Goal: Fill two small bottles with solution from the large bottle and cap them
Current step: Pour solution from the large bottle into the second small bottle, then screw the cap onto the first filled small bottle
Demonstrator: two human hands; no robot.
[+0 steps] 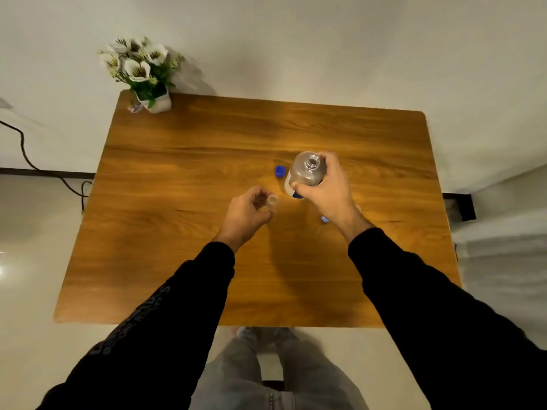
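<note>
Right hand (324, 190) is wrapped round the large bottle (306, 173), fingers curled over its shoulder, mouth uncapped and facing up. Left hand (247, 213) pinches a small bottle (271, 202) between thumb and fingers, also open-mouthed, roughly upright. The two bottles are near each other but apart, the small one just left of and nearer the person than the large one.

Step in hand, as I judge it: the first pour, not yet begun. To do it well, bring the large neck directly over the small mouth, tilt slowly, keep the small bottle steady and upright, ideally braced on the table (177, 173). The narrow mouth makes a spill likely if the tilt is fast. Stop short of the brim so capping doesn't overflow.

A blue cap (279, 171) lies on the table just left of the large bottle, beyond the left hand. Something small with blue on it (325, 218) peeks out under the right wrist; cannot tell what it is.

A flower pot (154, 100) stands at the far left corner, well away from both hands.

Writing: the large bottle has a white-and-blue label, not readable. The left sleeve (165, 306) carries print, blurred, unreadable. No brand is legible.
</note>
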